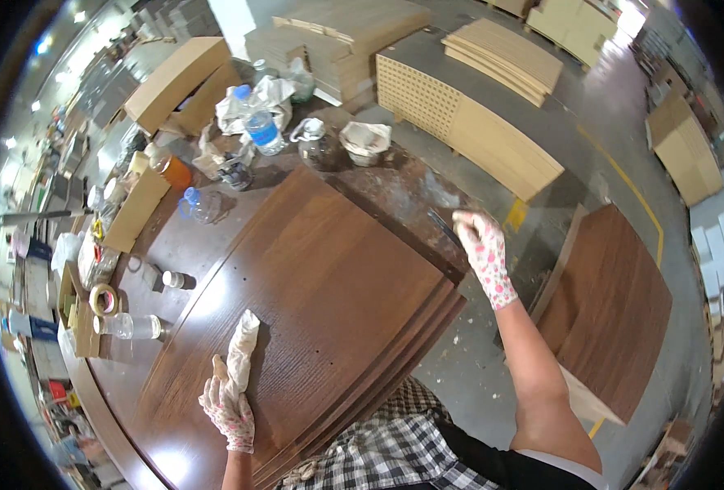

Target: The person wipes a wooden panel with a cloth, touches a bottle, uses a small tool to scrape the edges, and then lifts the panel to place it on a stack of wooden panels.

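Observation:
My left hand (230,411), in a white glove with a pink pattern, grips the lower end of a bunched white rag (243,347). The rag lies along the top one of several stacked dark brown wood-grain panels (321,261). Off the panels' far right corner, my right hand (483,247), in a matching glove, has its fingers curled. A thin dark pen-like tool (443,224) shows at those fingers and seems to be held by them; its exact kind is too small to tell. A few small dark holes or marks dot the top panel.
Across the bench's far side stand a water bottle (264,131), a bottle of orange liquid (172,170) and a cloth-topped container (365,143). At left are a tape roll (104,300) and a clear bottle (133,327). Brown boards (611,310) stand at right; pale board stacks (468,122) lie beyond.

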Tool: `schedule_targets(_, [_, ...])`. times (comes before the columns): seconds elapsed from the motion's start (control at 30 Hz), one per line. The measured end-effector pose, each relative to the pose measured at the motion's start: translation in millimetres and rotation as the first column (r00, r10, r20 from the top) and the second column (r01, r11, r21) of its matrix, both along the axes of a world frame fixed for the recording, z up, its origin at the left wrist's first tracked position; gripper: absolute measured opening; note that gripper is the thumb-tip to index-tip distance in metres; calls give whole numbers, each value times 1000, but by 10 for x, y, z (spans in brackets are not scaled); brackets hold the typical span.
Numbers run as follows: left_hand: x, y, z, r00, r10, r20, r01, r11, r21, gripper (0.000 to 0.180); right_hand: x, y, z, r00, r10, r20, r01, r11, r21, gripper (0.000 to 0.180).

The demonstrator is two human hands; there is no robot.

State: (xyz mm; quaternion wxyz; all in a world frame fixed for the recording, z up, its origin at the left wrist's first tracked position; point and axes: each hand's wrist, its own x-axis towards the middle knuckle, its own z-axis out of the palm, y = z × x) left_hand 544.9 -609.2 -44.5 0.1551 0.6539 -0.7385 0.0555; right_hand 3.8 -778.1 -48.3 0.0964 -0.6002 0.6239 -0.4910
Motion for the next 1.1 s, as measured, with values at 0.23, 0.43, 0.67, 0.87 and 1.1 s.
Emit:
schedule_targets(0.23, [-89, 19, 125, 998, 56, -28, -55, 998, 41, 49, 758, -1712, 202, 900, -69, -431, 10, 990, -139, 34])
schedule_targets(0.43, [-154, -67, 92, 996, -4, -86, 1, 999, -37, 50, 808, -2017, 148, 925, 19, -379, -57, 995, -88, 37])
schedule_targets(0.67, [-37, -24, 106, 990, 30, -138, -29, 1000, 5, 48, 1010, 463, 381, 971, 34, -237, -66, 989, -129, 48])
schedule_targets(0.87, [-40, -87, 6, 990, -57, -129, 51, 998, -48, 47, 1825, 1945, -22, 984, -14, -180, 14, 1000, -1, 51])
schedule_targets(1.1, [-24, -119, 19, 984, -152, -98, 143, 986, -87, 47, 2228, 2306, -119, 968, 20, -249, -10, 999, 42, 50])
